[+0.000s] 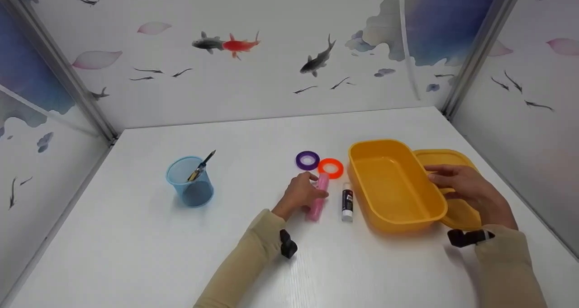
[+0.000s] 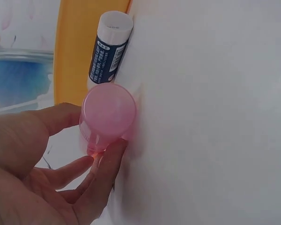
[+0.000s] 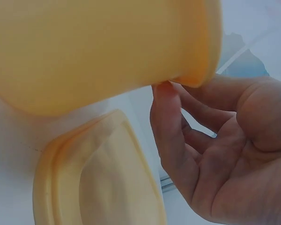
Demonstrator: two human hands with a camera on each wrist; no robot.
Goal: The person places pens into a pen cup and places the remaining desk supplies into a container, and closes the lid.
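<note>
In the head view my left hand holds a pink translucent cylindrical tube that lies lengthwise on the table. Thumb and fingers lie on opposite sides of the tube's round end in the left wrist view. Just right of it is a glue stick with a white cap and dark label. My right hand grips the right rim of a yellow plastic box, with a curled fingertip under the rim in the right wrist view. The box's inside shows no contents.
A yellow lid lies right of the box, partly beneath my right hand. Purple and orange tape rings lie beyond the tube. At the left stands a blue cup with a pen-like item. Printed panels border the table.
</note>
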